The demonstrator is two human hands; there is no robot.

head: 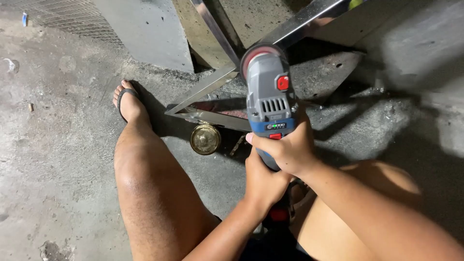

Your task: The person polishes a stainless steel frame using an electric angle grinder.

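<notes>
Though blurred: two hands (pixel 278 162), one grinder (pixel 269 96)

- The scene is dim overall, lit by hard light from near the camera that brightens the bare legs and the concrete floor (pixel 58 145) at left.
- The right side falls into deep shadow.
- The polished metal frame (pixel 203 89) throws glare and mirror reflections.
- A dark shadow lies beside the foot (pixel 128 101).
- The grinder (pixel 269 92) stays fairly sharp; the far corners look soft.
</notes>
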